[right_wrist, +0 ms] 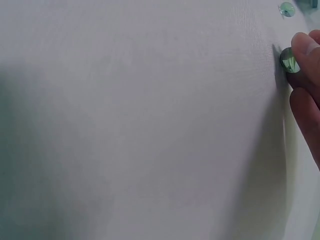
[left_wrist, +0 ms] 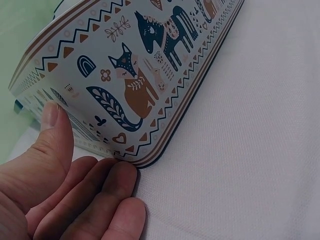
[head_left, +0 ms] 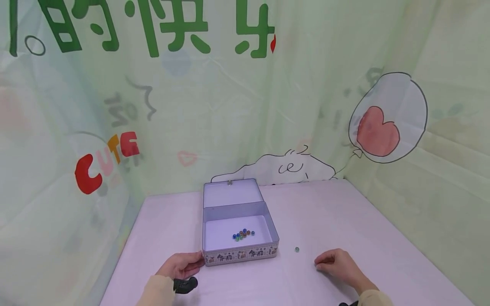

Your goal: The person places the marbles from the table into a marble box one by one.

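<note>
An open tin box (head_left: 241, 253) with animal patterns on its sides stands on the table, its lid (head_left: 233, 193) tipped back. Several coloured glass marbles (head_left: 245, 233) lie in a cluster inside. My left hand (head_left: 183, 264) is at the box's near left corner. In the left wrist view its thumb (left_wrist: 50, 116) rests along the short side and the fingertips touch the bottom corner. Right of the box, my right hand (head_left: 340, 267) pinches a greenish marble (right_wrist: 290, 60) between thumb and fingertips, low over the table. Another green marble (head_left: 297, 249) lies between box and right hand.
A pale cloth (head_left: 383, 238) covers the table. Printed fabric curtains (head_left: 245, 106) rise behind it and along both sides. Black wrist straps or mounts (head_left: 185, 285) are visible by the cuffs.
</note>
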The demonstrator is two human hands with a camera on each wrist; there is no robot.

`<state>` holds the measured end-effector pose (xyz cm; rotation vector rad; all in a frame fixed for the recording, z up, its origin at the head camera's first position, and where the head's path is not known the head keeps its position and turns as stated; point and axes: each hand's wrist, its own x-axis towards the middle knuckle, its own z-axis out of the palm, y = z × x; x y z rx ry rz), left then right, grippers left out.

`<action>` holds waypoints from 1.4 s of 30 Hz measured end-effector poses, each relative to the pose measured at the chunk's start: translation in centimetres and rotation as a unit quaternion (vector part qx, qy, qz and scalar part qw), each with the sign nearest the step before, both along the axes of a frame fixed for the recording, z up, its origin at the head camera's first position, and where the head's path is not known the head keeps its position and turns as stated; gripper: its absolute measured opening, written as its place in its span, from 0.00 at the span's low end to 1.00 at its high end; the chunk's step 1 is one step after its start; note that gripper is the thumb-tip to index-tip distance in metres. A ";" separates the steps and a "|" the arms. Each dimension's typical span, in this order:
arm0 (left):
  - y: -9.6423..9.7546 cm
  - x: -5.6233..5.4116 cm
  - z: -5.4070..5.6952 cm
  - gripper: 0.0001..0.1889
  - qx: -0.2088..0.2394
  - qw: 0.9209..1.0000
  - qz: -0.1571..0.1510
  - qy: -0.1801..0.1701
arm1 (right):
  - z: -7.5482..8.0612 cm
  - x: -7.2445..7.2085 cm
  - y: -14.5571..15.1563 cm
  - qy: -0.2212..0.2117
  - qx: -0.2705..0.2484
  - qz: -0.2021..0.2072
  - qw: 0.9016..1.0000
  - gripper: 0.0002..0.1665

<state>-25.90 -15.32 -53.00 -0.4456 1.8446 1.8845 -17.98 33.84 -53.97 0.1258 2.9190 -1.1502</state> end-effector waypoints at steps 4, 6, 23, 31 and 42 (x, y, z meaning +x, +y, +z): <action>-0.1 -0.1 -0.1 0.18 0.002 1.000 -0.004 -0.004 | 0.8 -0.1 -0.1 0.002 -0.007 0.010 1.000 0.07; -0.2 -0.1 -0.1 0.18 0.004 1.000 -0.005 -0.005 | 1.5 -0.4 0.1 0.009 -0.016 0.018 1.000 0.06; -0.2 -0.1 0.1 0.20 -0.006 1.000 0.001 -0.002 | 8.7 -8.0 -4.1 0.031 -0.067 0.048 0.996 0.10; -0.1 -0.2 0.0 0.17 -0.001 1.000 0.002 -0.001 | 8.9 -11.6 -9.3 0.026 -0.087 0.070 0.993 0.10; -0.2 -0.3 0.0 0.18 0.002 1.000 -0.003 0.015 | 7.8 -13.9 -14.3 0.032 -0.099 0.120 0.987 0.05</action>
